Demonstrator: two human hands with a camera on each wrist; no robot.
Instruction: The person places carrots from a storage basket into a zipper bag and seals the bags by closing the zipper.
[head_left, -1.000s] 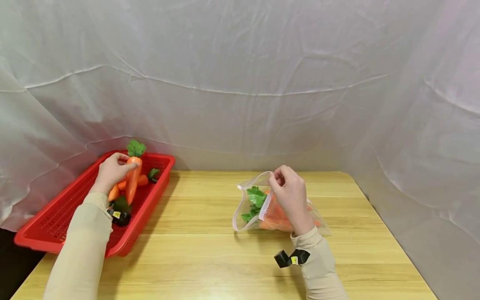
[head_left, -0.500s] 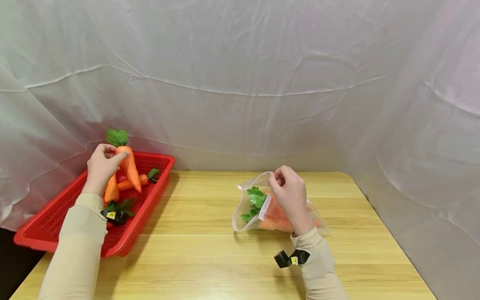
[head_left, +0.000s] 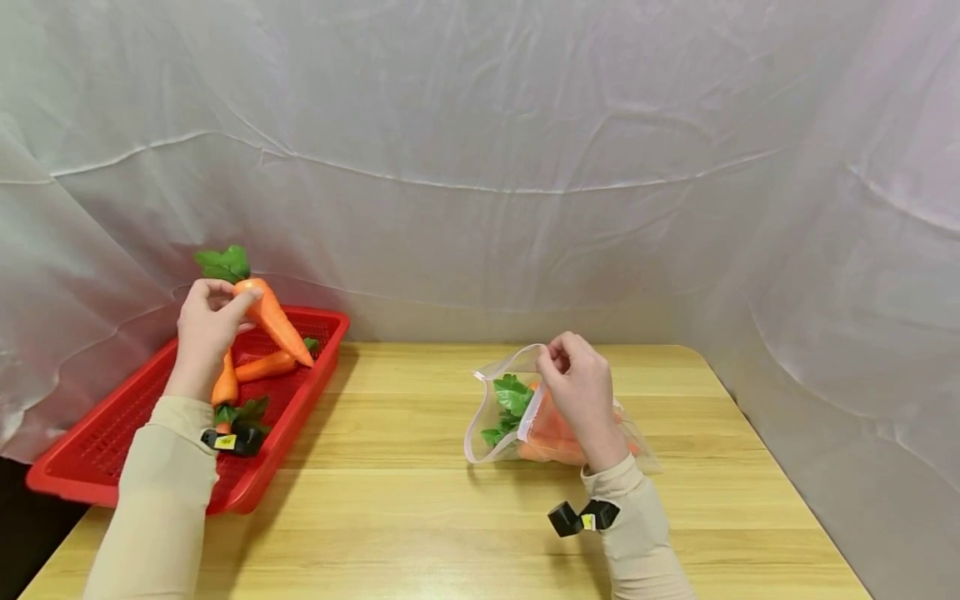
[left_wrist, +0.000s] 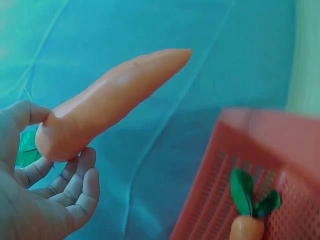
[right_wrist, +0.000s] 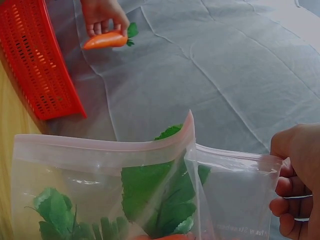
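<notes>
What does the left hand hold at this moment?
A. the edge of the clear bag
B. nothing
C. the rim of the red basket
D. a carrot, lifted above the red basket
D: the left hand grips a carrot near its leafy top, raised above the red basket, while the right hand pinches the clear bag.

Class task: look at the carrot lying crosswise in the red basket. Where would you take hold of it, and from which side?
Probably the thick orange body of the carrot, near its leafy end, pinched from above: it lies flat and uncovered in the red basket, whose walls block sideways reach.
</notes>
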